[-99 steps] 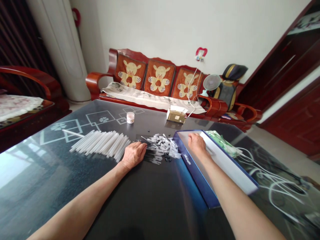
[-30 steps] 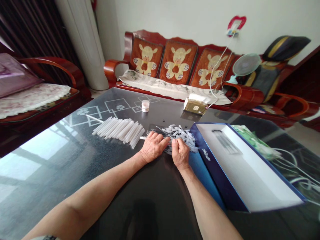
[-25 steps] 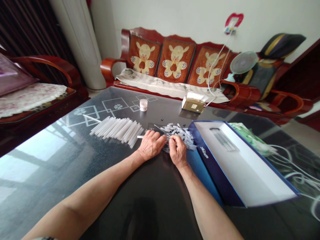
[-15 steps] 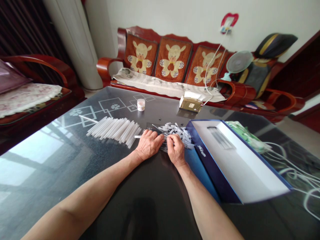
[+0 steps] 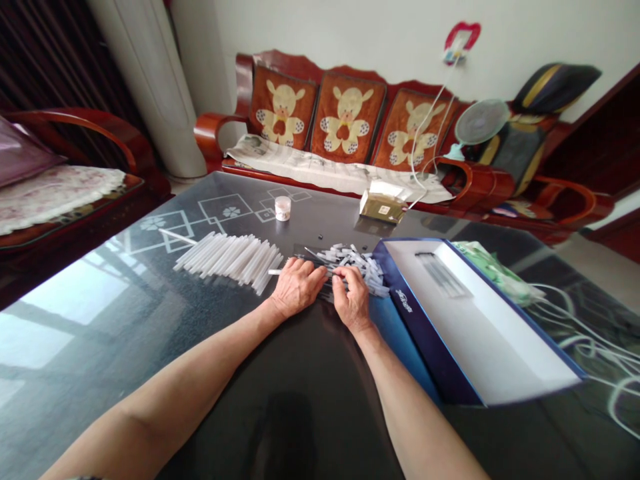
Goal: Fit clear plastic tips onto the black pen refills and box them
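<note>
My left hand [image 5: 299, 285] is closed around a white pen barrel [image 5: 273, 272], whose end sticks out on the left past the fingers. Close beside it, my right hand [image 5: 353, 297] pinches a thin dark pen part [image 5: 330, 272] between thumb and fingertips, in line with the barrel. Where the two pieces meet is too small to make out. A row of translucent white pen barrels [image 5: 230, 257] lies to the left. Behind the right hand is a heap of short white pen caps [image 5: 353, 257]; thin dark pieces [image 5: 313, 253], partly hidden by my hands, lie beside it.
A blue box [image 5: 505, 333] with a white inside holds several dark-capped pens [image 5: 443, 275]. Farther back stand a small white cup [image 5: 283, 209] and a tissue box [image 5: 383, 205]. A green packet [image 5: 500, 270] and white cables [image 5: 590, 327] lie right of the box.
My right fingers have opened slightly and shifted, so the thin dark part between the hands shows more. The left hand stays nearly in place, still around the barrel.
</note>
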Available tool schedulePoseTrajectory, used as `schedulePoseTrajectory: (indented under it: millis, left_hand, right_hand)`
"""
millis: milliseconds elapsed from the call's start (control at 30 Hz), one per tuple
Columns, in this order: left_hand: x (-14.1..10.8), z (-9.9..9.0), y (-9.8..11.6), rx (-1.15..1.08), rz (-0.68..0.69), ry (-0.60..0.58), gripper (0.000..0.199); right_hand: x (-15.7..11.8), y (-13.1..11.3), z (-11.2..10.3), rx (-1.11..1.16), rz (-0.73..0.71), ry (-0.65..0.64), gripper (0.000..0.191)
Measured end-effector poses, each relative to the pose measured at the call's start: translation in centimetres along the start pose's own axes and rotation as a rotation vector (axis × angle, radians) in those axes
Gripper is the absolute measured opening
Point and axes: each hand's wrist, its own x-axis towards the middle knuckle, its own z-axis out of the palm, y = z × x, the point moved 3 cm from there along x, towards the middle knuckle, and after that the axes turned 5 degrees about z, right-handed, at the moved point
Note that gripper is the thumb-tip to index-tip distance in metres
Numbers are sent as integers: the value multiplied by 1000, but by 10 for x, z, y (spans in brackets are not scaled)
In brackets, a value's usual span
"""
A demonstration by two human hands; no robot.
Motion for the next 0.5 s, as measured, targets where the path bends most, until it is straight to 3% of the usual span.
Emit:
schedulePoseTrajectory:
  millis: [267, 500]
  left_hand:
    - [2, -1, 1, 18, 27, 4, 32]
    - [1, 0, -1, 20, 8, 6, 33]
  right_hand:
    - [1, 6, 1, -80, 33, 10, 18]
    - [0, 3, 3, -7, 12, -32, 17]
